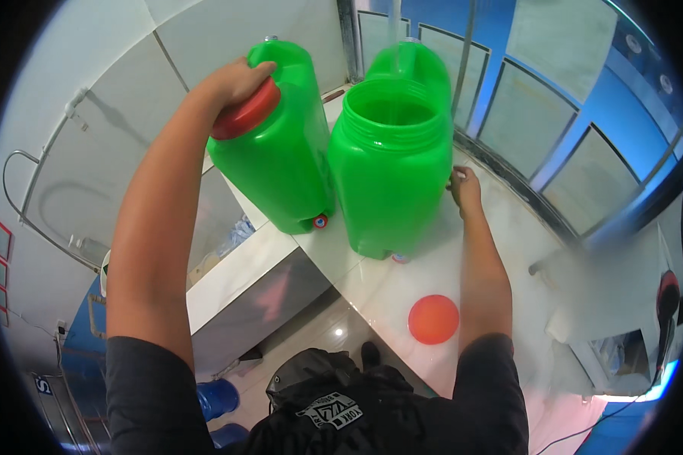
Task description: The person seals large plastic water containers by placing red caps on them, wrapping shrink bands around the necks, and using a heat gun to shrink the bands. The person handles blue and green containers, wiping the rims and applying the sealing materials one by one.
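Two green plastic jugs stand side by side. My left hand [239,80] is closed over the large red screw cap [249,114] on the left jug [269,163], its fingers reaching over the far side. The right jug [391,178] has its wide threaded mouth uncovered. A clear vertical streak [395,38], perhaps running water, comes down from above toward that mouth. Beside the right jug's right wall is my right hand [465,188], fingers loosely bent and partly apart; whether they touch the wall I cannot tell. A small spout [320,221] sits low on the left jug.
A round red-orange lid [433,319] lies on the white counter [387,292] near my right forearm. Glass panels [531,114] rise behind the counter. On the right stands a pale box-like unit [607,303] with a cable. Blue water bottles [218,398] are on the floor.
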`<state>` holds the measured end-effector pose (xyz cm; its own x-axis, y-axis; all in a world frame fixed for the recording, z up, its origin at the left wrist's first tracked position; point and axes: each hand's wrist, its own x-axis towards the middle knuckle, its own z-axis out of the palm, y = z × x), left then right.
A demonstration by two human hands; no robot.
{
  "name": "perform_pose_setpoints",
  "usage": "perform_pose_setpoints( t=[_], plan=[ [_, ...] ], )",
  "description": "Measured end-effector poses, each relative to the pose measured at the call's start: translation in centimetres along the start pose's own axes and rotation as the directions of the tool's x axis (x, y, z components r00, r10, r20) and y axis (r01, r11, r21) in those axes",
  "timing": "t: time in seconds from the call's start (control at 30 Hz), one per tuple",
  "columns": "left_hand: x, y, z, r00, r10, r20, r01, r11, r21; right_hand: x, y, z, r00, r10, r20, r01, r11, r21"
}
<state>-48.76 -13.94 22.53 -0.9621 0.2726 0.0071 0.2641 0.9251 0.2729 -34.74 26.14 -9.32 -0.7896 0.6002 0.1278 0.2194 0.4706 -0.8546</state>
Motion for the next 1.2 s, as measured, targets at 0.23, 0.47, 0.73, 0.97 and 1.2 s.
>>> perform_pose_setpoints(
  t=[0.23,0.47,0.73,0.97,1.2],
  plan=[
    [-9.0,-3.9,-0.6,0.986,0.049,-0.162,-0.086,0.968,-0.234,-12.5,-2.6,-7.6,0.997,-0.079,-0.011,0.073,0.857,0.51],
    [-21.5,-7.4,5.1,0.946,0.321,-0.035,-0.078,0.124,-0.989,-36.7,-0.1,-13.3,0.993,0.084,0.089,-0.113,0.906,0.407],
    [-40.9,6.5,21.2,0.644,0.642,-0.417,-0.44,-0.136,-0.888,-50.3,-1.8,-15.7,0.882,0.298,0.365,-0.418,0.853,0.312],
    [-54.7,16.4,25.9,0.335,0.837,-0.433,-0.578,-0.181,-0.796,-53.2,2.7,-25.5,0.716,0.332,0.614,-0.697,0.387,0.603],
    [-55.8,29.1,27.3,0.086,0.813,-0.576,-0.677,-0.377,-0.633,-52.7,8.0,-32.1,0.94,0.28,0.196,-0.327,0.57,0.754]
  ],
)
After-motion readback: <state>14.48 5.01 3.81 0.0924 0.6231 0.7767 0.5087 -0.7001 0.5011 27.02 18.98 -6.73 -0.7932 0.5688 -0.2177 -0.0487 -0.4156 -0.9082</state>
